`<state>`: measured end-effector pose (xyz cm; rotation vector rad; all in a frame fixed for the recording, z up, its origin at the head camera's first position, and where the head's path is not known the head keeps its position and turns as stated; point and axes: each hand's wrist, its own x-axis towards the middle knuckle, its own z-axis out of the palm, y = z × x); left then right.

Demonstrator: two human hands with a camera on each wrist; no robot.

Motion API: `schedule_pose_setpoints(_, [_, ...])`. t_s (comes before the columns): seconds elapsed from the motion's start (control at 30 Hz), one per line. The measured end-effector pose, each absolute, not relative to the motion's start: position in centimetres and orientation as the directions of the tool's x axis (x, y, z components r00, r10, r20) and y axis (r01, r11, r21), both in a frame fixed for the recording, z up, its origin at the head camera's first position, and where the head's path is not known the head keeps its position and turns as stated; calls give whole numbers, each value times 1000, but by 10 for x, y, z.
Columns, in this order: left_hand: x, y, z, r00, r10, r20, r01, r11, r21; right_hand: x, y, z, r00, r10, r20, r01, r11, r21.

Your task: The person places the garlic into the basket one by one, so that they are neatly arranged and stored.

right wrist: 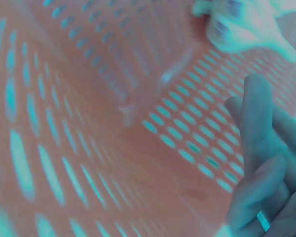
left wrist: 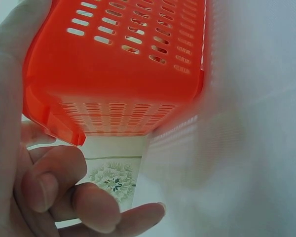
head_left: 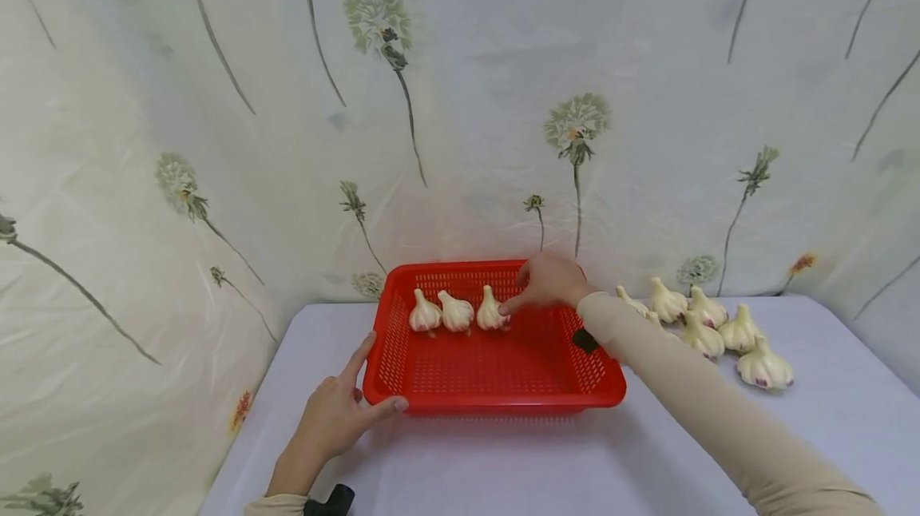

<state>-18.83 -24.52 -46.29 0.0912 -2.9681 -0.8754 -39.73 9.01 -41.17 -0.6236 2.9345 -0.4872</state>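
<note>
The red plastic basket (head_left: pixel 496 402) stands on the table with three garlic bulbs in a row inside: a left bulb (head_left: pixel 425 313), a middle bulb (head_left: pixel 456 311) and a right bulb (head_left: pixel 491 310). My right hand (head_left: pixel 552 283) reaches over the basket, fingertips right at the right bulb's side. In the right wrist view its fingers (right wrist: pixel 259 123) hold nothing and a garlic bulb (right wrist: pixel 237 24) lies beyond them. My left hand (head_left: pixel 341 412) rests at the basket's front left corner, thumb on the front rim, index finger stretched along the left side. Its other fingers (left wrist: pixel 96 205) hang loosely bent.
To the right of the basket several more garlic bulbs (head_left: pixel 740 331) lie grouped on the white-covered table (head_left: pixel 460 468), partly behind my right sleeve (head_left: pixel 690 388). A floral curtain (head_left: pixel 474 140) rises directly behind the table and along its left side.
</note>
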Motion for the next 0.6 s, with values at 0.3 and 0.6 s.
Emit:
schedule_pose_setpoints(0.3, [-186, -244, -461, -998, -58, 19, -38, 837, 546, -390, 138, -362, -916, -402, -23, -358, 841, -406])
schedule_pose_setpoints(0.6, [-186, -243, -460, -999, -48, 24, -28, 840, 543, -384, 200, -348, -946, -323, 11, -296, 854, -428])
